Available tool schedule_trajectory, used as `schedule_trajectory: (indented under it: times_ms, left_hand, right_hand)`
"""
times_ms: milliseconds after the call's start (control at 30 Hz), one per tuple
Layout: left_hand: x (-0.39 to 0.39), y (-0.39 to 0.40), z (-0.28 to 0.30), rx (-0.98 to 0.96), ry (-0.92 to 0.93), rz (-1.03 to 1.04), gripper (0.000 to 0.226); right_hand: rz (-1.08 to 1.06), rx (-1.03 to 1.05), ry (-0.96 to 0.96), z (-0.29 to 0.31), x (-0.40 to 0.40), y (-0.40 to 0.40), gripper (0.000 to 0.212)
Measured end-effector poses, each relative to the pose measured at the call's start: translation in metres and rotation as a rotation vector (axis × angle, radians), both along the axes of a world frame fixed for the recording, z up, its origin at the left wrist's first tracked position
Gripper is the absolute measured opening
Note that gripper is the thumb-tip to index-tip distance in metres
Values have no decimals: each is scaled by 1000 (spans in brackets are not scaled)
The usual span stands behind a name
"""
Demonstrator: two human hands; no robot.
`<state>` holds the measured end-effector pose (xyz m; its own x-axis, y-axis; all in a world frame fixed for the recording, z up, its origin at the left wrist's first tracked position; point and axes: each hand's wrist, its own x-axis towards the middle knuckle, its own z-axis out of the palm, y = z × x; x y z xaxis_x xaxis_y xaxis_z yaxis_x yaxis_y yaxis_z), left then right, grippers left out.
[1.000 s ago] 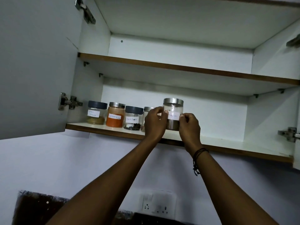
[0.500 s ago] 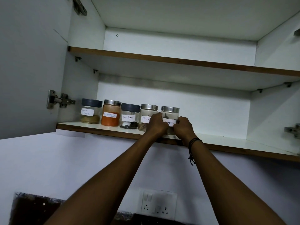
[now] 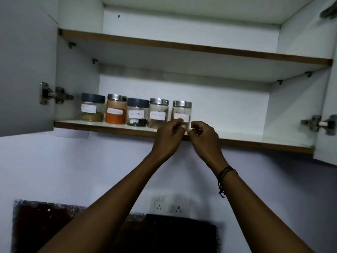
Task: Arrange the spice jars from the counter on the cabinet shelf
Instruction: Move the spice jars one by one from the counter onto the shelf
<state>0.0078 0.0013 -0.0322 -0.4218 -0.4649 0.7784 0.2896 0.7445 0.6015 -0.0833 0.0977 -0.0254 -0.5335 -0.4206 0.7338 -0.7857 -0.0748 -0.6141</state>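
Observation:
Several labelled spice jars stand in a row on the lower cabinet shelf (image 3: 255, 137). From the left: a dark-lidded jar of tan powder (image 3: 92, 110), an orange powder jar (image 3: 116, 111), a dark-lidded pepper jar (image 3: 137, 112), a steel-lidded jar (image 3: 158, 113), and the rightmost steel-lidded jar (image 3: 182, 111). My left hand (image 3: 168, 137) and my right hand (image 3: 205, 136) hover just below and in front of that last jar. Their fingers are loosely curled and hold nothing. They hide the jar's base.
The upper shelf (image 3: 200, 47) is bare. Both cabinet doors stand open, the left door (image 3: 25, 70) and the right door (image 3: 326, 115), with metal hinges. A wall socket (image 3: 168, 205) sits below the cabinet. Bare shelf lies to the right of the jars.
The jar went from held above the shelf to standing at the right end of the row. Both hands have let go and drawn back towards the shelf edge.

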Motion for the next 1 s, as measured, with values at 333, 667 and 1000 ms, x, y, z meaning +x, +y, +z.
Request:
schedule_trajectory:
  times_ms: [333,667,1000]
  left_hand:
    - [32,85,-188,273,-162,-271,28]
    - [54,153,-430,183,-664,-197,26]
    - [51,114,-492,30,-762,-11,22]
  right_hand:
    - [17,130,-38,-179,54,89,25]
    - [-168,482,-369,-431,93,162,33]
    - [-56,865,-478,-494,91,143,53]
